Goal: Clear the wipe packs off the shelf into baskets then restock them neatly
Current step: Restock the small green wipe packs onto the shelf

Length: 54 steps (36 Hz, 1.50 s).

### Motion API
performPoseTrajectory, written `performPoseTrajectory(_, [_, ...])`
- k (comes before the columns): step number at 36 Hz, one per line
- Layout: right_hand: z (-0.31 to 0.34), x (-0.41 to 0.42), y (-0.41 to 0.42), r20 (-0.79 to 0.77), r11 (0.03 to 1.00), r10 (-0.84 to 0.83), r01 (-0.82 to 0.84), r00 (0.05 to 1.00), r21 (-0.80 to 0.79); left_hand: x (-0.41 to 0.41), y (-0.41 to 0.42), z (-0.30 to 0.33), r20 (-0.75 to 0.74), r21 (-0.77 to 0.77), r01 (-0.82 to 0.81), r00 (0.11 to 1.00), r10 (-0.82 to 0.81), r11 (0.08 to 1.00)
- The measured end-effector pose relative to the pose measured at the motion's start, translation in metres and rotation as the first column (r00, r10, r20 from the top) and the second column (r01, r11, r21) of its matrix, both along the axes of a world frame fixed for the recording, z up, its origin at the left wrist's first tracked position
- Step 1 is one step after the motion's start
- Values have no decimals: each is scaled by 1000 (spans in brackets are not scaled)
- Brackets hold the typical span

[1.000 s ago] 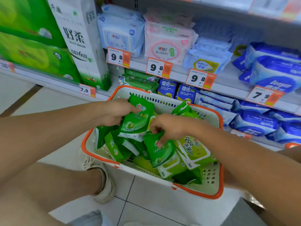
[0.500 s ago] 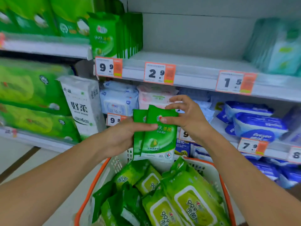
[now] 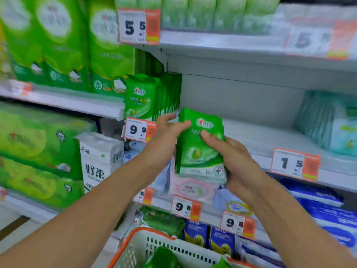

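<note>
Two hands are working together in front of you, at chest height before a grey metal store shelf (image 3: 260, 132). Your left hand (image 3: 166, 136) and your right hand (image 3: 233, 161) are both clasping a small stack of flat green plastic wipe packs (image 3: 199, 144), held upright with the printed face toward you. Left fingers are pressing the stack's upper left edge; the right hand is cupping its lower right side, thumb across the front.

A second ago you were reaching into the white plastic basket with the orange rim (image 3: 154, 240) and gathering loose packs. Half a second ago you were squaring them up above it. Now you are lifting the stack higher and toward the shelf, and your gaze is rising with it, so only the basket's far rim is showing at the bottom of the view, with a few green packs inside.

That suggests clearing is over and restocking is under way. A standing row of matching green wipe packs (image 3: 152, 97) is already sitting on the shelf just left of your hands, above an orange-and-white price tag marked 9.9 (image 3: 139, 130). The shelf to the right of that row is bare, so the stack probably belongs there, upright beside the row.
</note>
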State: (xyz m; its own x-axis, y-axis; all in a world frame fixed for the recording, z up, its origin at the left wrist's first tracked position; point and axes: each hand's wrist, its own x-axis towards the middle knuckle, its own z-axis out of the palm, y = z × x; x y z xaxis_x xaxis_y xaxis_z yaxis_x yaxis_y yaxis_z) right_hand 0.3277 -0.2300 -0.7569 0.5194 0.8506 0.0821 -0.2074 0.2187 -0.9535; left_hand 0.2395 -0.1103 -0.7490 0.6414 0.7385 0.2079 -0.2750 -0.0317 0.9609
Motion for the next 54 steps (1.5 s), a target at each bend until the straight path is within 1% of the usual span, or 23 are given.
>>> performPoseTrajectory(1, [15, 13, 12, -25, 1000, -19, 19, 999, -6, 4, 13, 2, -25, 186, -92, 995, 98, 978])
performPoseTrajectory(2, [29, 28, 26, -43, 999, -47, 47, 998, -14, 6, 25, 0, -38, 395, -164, 980, 194, 904])
performPoseTrajectory(3, [41, 46, 42, -53, 997, -80, 79, 995, -17, 6, 37, -4, -41, 594, -207, 957, 287, 777])
performPoseTrajectory(5, [61, 86, 81, -40, 989, -150, 150, 988, -7, 7, 58, -13, -94, 865, -124, 912, 400, 486])
performPoseTrajectory(6, [65, 107, 101, -19, 984, -175, 175, 984, -16, 10, 67, -18, -141, 926, -36, 890, 433, 375])
performPoseTrajectory(7, [66, 127, 121, 4, 981, -192, 192, 981, -39, 13, 75, -22, -202, 949, 56, 865, 460, 311])
performPoseTrajectory(9, [58, 163, 155, 56, 973, -192, 198, 980, -118, 18, 89, -30, -266, 953, 150, 831, 489, 264])
performPoseTrajectory(11, [46, 192, 182, 161, 956, -209, 237, 965, -174, 23, 102, -38, -230, 971, 162, 824, 517, 174])
performPoseTrajectory(14, [31, 226, 219, 268, 947, -257, 297, 929, -124, 30, 118, -42, -146, 989, 131, 831, 537, 66])
performPoseTrajectory(17, [26, 251, 248, 382, 931, -309, 360, 871, -68, 31, 126, -38, -180, 984, 159, 841, 510, 85])
performPoseTrajectory(19, [22, 269, 267, 476, 920, -298, 382, 827, -87, 31, 133, -37, -194, 981, 178, 849, 491, 80])
performPoseTrajectory(22, [9, 287, 286, 616, 899, -261, 419, 743, -125, 33, 139, -37, -232, 973, 197, 848, 476, 123])
performPoseTrajectory(25, [-1, 277, 288, 773, 848, -232, 512, 591, -136, 32, 141, -38, -258, 965, 204, 857, 447, 166])
performPoseTrajectory(28, [-2, 273, 294, 887, 771, -154, 614, 436, -168, 33, 142, -40, -228, 972, 179, 867, 442, 150])
performPoseTrajectory(30, [1, 270, 296, 921, 725, -57, 651, 385, -228, 34, 141, -41, -212, 976, 163, 870, 445, 145])
performPoseTrajectory(34, [1, 266, 298, 907, 671, 20, 667, 420, -323, 33, 140, -43, -197, 978, 147, 874, 444, 145])
performPoseTrajectory(39, [4, 258, 300, 910, 581, 78, 723, 408, -374, 32, 138, -43, -227, 971, 164, 869, 439, 176])
performPoseTrajectory(42, [3, 259, 297, 898, 604, 68, 698, 435, -384, 33, 138, -41, -228, 970, 165, 874, 429, 180])
performPoseTrajectory(46, [1, 266, 292, 840, 683, -53, 633, 540, -364, 31, 136, -40, -220, 973, 162, 874, 433, 167])
performPoseTrajectory(49, [2, 269, 282, 813, 706, -84, 610, 576, -359, 29, 134, -38, -252, 966, 196, 856, 451, 168])
performPoseTrajectory(51, [9, 264, 273, 787, 710, -53, 577, 615, -403, 28, 134, -39, -278, 959, 221, 845, 456, 176])
performPoseTrajectory(52, [17, 257, 265, 755, 721, -5, 525, 655, -452, 29, 134, -38, -291, 956, 232, 844, 451, 183])
performPoseTrajectory(54, [40, 236, 242, 736, 731, 139, 433, 662, -528, 29, 129, -38, -287, 956, 221, 842, 457, 194])
